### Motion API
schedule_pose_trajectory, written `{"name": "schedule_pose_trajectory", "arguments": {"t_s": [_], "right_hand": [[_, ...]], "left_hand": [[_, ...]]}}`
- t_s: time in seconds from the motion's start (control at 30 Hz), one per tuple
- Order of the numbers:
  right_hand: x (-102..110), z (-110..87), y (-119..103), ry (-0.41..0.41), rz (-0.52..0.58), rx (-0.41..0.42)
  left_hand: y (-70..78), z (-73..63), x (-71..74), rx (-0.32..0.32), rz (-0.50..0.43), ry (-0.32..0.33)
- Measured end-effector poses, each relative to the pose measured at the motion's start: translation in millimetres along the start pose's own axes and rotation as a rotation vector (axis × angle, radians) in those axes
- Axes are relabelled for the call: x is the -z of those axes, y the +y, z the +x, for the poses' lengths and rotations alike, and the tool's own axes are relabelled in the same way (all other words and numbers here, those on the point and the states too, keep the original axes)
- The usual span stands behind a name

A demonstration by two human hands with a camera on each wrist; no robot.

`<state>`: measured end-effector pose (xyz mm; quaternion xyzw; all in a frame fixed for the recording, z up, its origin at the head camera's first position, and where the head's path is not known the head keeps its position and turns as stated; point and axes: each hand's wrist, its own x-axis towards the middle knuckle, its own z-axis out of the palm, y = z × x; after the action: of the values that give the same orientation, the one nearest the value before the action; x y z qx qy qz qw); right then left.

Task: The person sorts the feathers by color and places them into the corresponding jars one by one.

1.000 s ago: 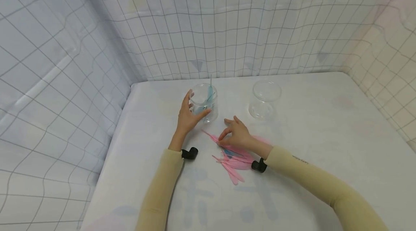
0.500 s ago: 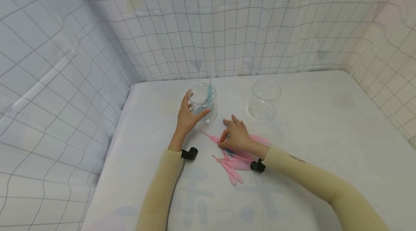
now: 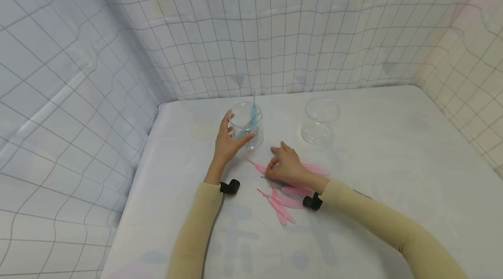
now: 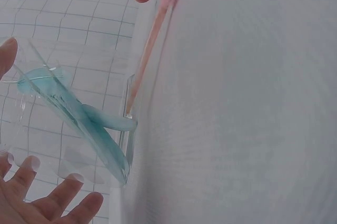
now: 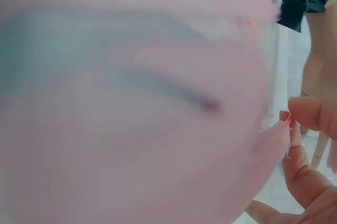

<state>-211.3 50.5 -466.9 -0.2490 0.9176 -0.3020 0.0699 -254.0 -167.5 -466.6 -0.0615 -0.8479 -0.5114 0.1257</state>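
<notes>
My left hand (image 3: 226, 141) holds a clear jar (image 3: 256, 140) at its side, thumb in front and fingers round the far side. Several pale blue feathers (image 4: 87, 119) lean inside it, one quill rising above the rim. My right hand (image 3: 287, 166) pinches a feather between thumb and index fingertip, its thin quill poking out to the left, the other fingers raised. Part of this feather is hidden, and I cannot tell its colour. Beneath and around that hand lies a loose pile of pink feathers (image 3: 284, 200). Blurred pink feathers fill most of the right wrist view.
A second clear jar (image 3: 320, 128) stands at the back right. Grid-patterned cloth (image 3: 275, 39) hangs behind and on both sides of the white table (image 3: 385, 161). Black wrist cameras (image 3: 230, 186) are strapped below both hands.
My right thumb and index finger have closed onto a feather in the pile, and the blue feather seen there earlier is now mostly covered. The left hand and jar stay put.
</notes>
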Motion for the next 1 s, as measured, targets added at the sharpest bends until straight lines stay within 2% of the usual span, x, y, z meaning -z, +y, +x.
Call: {"name": "schedule_pose_trajectory", "arguments": {"t_s": [0.1,0.27,0.33,0.4,0.53,0.63,1.0], "right_hand": [[5.7,1.7,-0.5,-0.012,0.051,0.002],[17.4,2.0,-3.5,-0.051,0.234,-0.067],[20.5,1.9,-4.0,-0.042,0.265,-0.073],[21.3,2.2,-3.4,-0.019,0.233,-0.053],[15.5,2.3,0.4,0.022,0.048,0.006],[9.0,0.6,2.1,0.023,-0.056,0.039],[-1.7,-6.0,-6.2,-0.044,-0.177,0.052]], "left_hand": [[0.4,-0.1,0.7,-0.002,0.005,0.001],[0.4,-0.7,0.6,0.003,0.001,0.001],[0.1,-0.7,0.7,0.0,-0.003,0.002],[-0.6,-0.7,0.8,-0.002,-0.004,0.004],[-1.5,-0.6,0.5,-0.006,-0.002,0.005],[-1.0,-0.7,-0.1,0.0,0.0,0.004],[-0.7,0.2,-0.3,-0.002,0.005,0.005]]}}
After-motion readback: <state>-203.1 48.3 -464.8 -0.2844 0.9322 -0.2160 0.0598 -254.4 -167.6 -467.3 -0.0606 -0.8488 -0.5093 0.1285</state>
